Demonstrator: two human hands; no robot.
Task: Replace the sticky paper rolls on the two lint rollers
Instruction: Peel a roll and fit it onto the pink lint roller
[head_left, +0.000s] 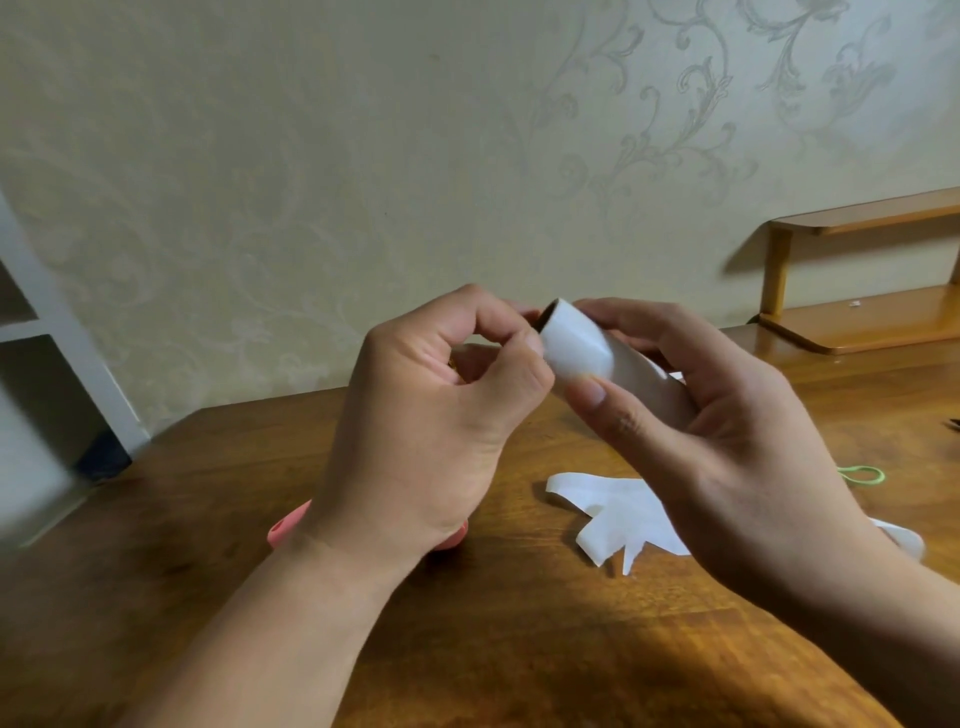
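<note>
A white sticky paper roll (576, 348) with a dark hollow core is held above the table between both hands. My right hand (727, 441) wraps around its right half, thumb pressed on the front. My left hand (441, 415) pinches the roll's left end with fingertips curled. A pink lint roller (283, 530) lies on the table under my left wrist, mostly hidden by it. Torn white paper sheets (613, 514) lie on the table below my right hand.
The brown wooden table (208, 597) fills the lower view. A small wooden shelf (857, 317) stands at the back right. A green elastic loop (862, 474) lies at the right, and a white shelf unit (47, 332) stands at the left.
</note>
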